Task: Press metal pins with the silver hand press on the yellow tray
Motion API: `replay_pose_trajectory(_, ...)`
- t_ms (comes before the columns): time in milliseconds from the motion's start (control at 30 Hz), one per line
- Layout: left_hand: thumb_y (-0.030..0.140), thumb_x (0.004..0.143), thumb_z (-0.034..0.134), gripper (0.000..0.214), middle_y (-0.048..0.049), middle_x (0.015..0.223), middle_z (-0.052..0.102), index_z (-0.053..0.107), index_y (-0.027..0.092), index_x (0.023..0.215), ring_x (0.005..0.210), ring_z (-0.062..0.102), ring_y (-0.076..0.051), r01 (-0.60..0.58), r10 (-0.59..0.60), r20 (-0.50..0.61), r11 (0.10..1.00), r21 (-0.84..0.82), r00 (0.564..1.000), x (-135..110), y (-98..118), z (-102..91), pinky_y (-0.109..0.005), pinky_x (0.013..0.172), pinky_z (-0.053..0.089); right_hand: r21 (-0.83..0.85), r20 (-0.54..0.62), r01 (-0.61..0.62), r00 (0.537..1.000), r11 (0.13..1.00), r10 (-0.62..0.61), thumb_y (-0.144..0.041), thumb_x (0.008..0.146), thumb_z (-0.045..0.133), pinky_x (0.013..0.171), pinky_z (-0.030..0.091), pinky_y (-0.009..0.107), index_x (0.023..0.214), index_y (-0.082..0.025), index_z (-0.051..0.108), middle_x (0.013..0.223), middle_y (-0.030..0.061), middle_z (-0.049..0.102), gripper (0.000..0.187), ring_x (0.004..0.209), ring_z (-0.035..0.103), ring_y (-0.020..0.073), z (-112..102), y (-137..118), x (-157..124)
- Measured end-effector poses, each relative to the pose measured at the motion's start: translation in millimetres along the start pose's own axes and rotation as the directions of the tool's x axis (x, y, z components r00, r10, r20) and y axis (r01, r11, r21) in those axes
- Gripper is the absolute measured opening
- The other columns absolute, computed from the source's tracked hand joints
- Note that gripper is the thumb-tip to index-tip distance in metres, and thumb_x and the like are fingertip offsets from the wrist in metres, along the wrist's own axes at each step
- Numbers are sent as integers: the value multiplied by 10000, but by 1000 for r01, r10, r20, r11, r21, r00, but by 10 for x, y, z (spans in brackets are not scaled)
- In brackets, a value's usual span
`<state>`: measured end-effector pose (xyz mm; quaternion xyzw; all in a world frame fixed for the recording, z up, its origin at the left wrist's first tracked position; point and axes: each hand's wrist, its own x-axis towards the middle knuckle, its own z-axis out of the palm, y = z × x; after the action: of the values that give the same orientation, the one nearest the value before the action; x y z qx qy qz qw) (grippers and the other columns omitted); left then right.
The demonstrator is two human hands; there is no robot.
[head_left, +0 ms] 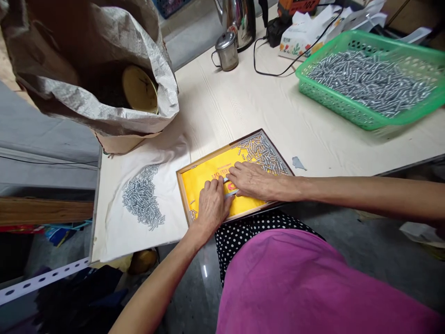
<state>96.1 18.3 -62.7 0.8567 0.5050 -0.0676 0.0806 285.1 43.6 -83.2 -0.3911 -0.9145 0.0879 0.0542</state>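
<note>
A shallow tray [183, 184] with a yellow bottom and brown rim lies at the table's near edge, partly over my lap. Small silver metal pins [264, 150] are heaped in its far right corner. My left hand [211, 207] rests on the yellow bottom with its fingers curled together, pinching a small silver pin [231, 194]. My right hand [251, 180] lies flat beside it, fingers stretched toward the left hand and touching the same spot. A few stray pins lie near the tray's left corner.
A pile of silver pins [142, 198] sits on a white cloth [163, 157] to the left. A green basket [365, 118] full of pins stands at the back right. A large woven sack [104, 106], a steel mug [226, 51], a kettle [239, 21] and a tissue box [302, 37] stand behind.
</note>
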Motion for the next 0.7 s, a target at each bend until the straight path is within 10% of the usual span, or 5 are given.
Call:
replay_pose_trajectory(367,342,980,538,268,-111,1024,657,603,162,1169,1019,574,-275,-40,41,28,999,-26,999,20,-24,43,-398,829,510,129,63,15,998,992,-23,-129,971,505,770,418,334,956,-123,644,941,108,654,140,897,560,218,68,-59,-55)
replay_pose_trajectory(533,422,943,604,518,-145,1291,599,486,175,1383,1187,555,-290,-23,-4,-208,991,-128,978,-110,-196,-2,-449,987,490,156,-129,17,992,988,3,-406,872,718,914,426,403,1269,-86,553,1239,192,584,536,1110,514,291,-20,26,-70)
replay_pose_trajectory(700,324,1006,498,238,-75,1003,649,667,223,1139,959,595,-229,38,-65,-271,994,-104,960,-515,-377,-113,-351,831,517,149,-93,91,993,985,-78,-362,902,686,877,417,393,1074,-135,615,1150,138,594,293,1055,503,267,-5,-56,-113)
